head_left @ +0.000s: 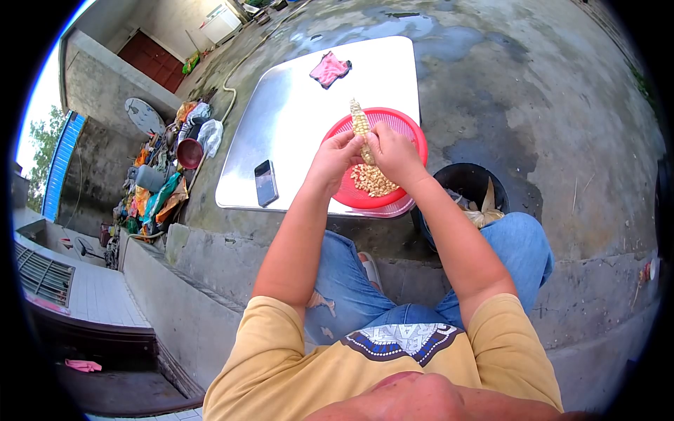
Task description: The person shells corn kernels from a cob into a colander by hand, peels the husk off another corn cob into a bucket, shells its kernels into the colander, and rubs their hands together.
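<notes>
The left hand (338, 160) and right hand (395, 153) both hold one cob (359, 123), fingers and thumbs closed on its lower part, over the red basket (404, 126). Loose kernels (373, 180) lie in the basket, which rests on the counter (281, 112). Left of the basket lies a phone (265, 183); beyond it, a pink cloth (328, 70); to its right, a black bucket (491, 179) containing husks (484, 216).

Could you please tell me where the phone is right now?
In the head view, the phone lies by the near edge of the silver table, to the left of the red basket.
</notes>
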Tool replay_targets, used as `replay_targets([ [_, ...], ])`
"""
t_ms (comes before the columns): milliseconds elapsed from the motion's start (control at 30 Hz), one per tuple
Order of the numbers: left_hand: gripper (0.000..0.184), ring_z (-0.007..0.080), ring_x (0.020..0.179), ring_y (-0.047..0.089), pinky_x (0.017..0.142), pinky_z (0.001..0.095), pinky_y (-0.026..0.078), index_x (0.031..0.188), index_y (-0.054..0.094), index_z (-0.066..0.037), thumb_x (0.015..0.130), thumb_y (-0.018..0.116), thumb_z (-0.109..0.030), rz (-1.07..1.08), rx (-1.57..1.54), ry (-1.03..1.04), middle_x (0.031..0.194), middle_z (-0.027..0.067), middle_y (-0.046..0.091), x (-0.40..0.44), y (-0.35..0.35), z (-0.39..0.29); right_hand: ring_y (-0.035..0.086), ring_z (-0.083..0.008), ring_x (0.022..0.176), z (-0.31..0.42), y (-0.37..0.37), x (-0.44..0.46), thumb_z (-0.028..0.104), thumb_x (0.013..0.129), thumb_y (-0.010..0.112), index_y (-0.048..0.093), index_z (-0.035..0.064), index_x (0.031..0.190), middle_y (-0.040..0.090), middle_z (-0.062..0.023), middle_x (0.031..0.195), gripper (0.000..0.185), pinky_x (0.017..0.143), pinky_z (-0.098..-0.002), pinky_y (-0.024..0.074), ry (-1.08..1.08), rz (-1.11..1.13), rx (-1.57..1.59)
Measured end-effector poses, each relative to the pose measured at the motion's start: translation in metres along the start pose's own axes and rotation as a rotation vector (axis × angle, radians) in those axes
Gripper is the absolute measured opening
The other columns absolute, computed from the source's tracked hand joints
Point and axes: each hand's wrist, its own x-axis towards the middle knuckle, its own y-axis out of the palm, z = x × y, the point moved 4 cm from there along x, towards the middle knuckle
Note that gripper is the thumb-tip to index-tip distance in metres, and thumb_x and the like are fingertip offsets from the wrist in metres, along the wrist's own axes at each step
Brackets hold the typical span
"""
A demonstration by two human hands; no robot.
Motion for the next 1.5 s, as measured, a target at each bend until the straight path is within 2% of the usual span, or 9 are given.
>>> replay_targets([
  [367, 0.039, 0.0135, 0.097, 0.067, 0.087, 0.0306, 0.054, 0.134, 0.06, 0.005, 0.104, 0.063, -0.02, 0.033, 0.089, 0.01, 0.116, 0.0088, 0.071, 0.003, -0.003, 0.0, 0.066, -0.0463, 0.089, 0.0, -0.003, 0.002, 0.029, 0.103, 0.051, 0.058, 0.0001, 0.1, 0.067, -0.0286, 0.091, 0.029, 0.076, -0.056, 0.049, 0.059, 0.033, 0.273],
  [467, 0.04, 0.0126, 0.095, 0.067, 0.087, 0.0305, 0.054, 0.134, 0.061, 0.005, 0.104, 0.063, -0.021, 0.037, 0.138, 0.024, 0.115, 0.0083, 0.072, 0.003, -0.002, -0.001, 0.067, -0.0423, 0.083, -0.009, 0.001, 0.003, 0.028, 0.105, 0.053, 0.059, 0.0015, 0.104, 0.067, -0.023, 0.087, 0.027, 0.071, -0.051, 0.0503, 0.008, 0.003, 0.22],
  [600, 0.029, 0.0096, 0.086, 0.064, 0.081, 0.0278, 0.053, 0.127, 0.068, 0.0, 0.104, 0.063, -0.018, 0.016, 0.158, 0.035, 0.103, 0.0032, 0.074, -0.002, 0.004, -0.004, 0.067, -0.0445, 0.085, -0.004, 0.0, 0.002, 0.025, 0.104, 0.053, 0.057, 0.0014, 0.102, 0.068, -0.0247, 0.088, 0.024, 0.071, -0.0537, 0.0495, 0.013, 0.03, 0.07],
  [767, 0.036, 0.0123, 0.091, 0.067, 0.086, 0.0304, 0.053, 0.131, 0.065, 0.003, 0.103, 0.065, -0.02, 0.026, 0.21, 0.023, 0.11, 0.007, 0.073, -0.001, 0.004, 0.0, 0.065, -0.0478, 0.087, -0.01, 0.004, -0.002, 0.019, 0.103, 0.05, 0.056, 0.0018, 0.102, 0.067, -0.0265, 0.088, 0.018, 0.074, -0.0576, 0.0476, 0.011, -0.016, 0.025],
  [867, 0.041, 0.0135, 0.094, 0.067, 0.089, 0.0315, 0.054, 0.134, 0.063, 0.004, 0.102, 0.066, -0.022, 0.039, 0.207, 0.022, 0.114, 0.0087, 0.073, -0.001, 0.003, 0.001, 0.065, -0.0486, 0.084, -0.013, 0.004, -0.002, 0.024, 0.102, 0.049, 0.057, 0.0005, 0.1, 0.067, -0.0281, 0.088, 0.025, 0.077, -0.0604, 0.0473, 0.003, -0.026, 0.046],
  [1067, 0.033, 0.0101, 0.086, 0.063, 0.081, 0.0284, 0.053, 0.133, 0.065, 0.0, 0.104, 0.062, -0.016, 0.019, 0.185, 0.017, 0.104, 0.0039, 0.073, -0.003, 0.009, -0.004, 0.065, -0.0483, 0.088, 0.001, -0.007, 0.003, 0.026, 0.102, 0.047, 0.06, 0.0001, 0.101, 0.068, -0.0283, 0.09, 0.029, 0.08, -0.0585, 0.0485, 0.075, -0.056, 0.214],
  [1200, 0.034, 0.0105, 0.086, 0.063, 0.081, 0.0285, 0.053, 0.134, 0.065, 0.0, 0.104, 0.062, -0.016, 0.045, 0.188, 0.004, 0.102, 0.0034, 0.072, -0.001, 0.007, 0.0, 0.066, -0.0476, 0.091, -0.004, -0.005, 0.003, 0.031, 0.102, 0.049, 0.062, -0.0008, 0.105, 0.069, -0.0285, 0.094, 0.034, 0.082, -0.0566, 0.0495, 0.052, -0.047, 0.135],
  [1400, 0.041, 0.0113, 0.095, 0.066, 0.087, 0.0301, 0.053, 0.136, 0.061, 0.003, 0.103, 0.064, -0.021, 0.035, 0.241, 0.01, 0.113, 0.0069, 0.072, 0.0, 0.003, 0.0, 0.066, -0.0473, 0.093, -0.011, -0.001, 0.003, 0.033, 0.102, 0.053, 0.062, -0.0004, 0.106, 0.069, -0.0289, 0.096, 0.034, 0.082, -0.0554, 0.0498, 0.085, -0.043, 0.226],
  [1500, 0.033, 0.0109, 0.085, 0.063, 0.08, 0.0283, 0.053, 0.133, 0.065, 0.0, 0.104, 0.061, -0.016, 0.028, 0.205, 0.003, 0.101, 0.0044, 0.072, -0.001, 0.008, -0.002, 0.067, -0.0461, 0.092, -0.009, -0.001, 0.003, 0.029, 0.103, 0.052, 0.061, 0.0007, 0.106, 0.068, -0.0277, 0.095, 0.03, 0.08, -0.0541, 0.0502, 0.07, -0.029, 0.222],
])
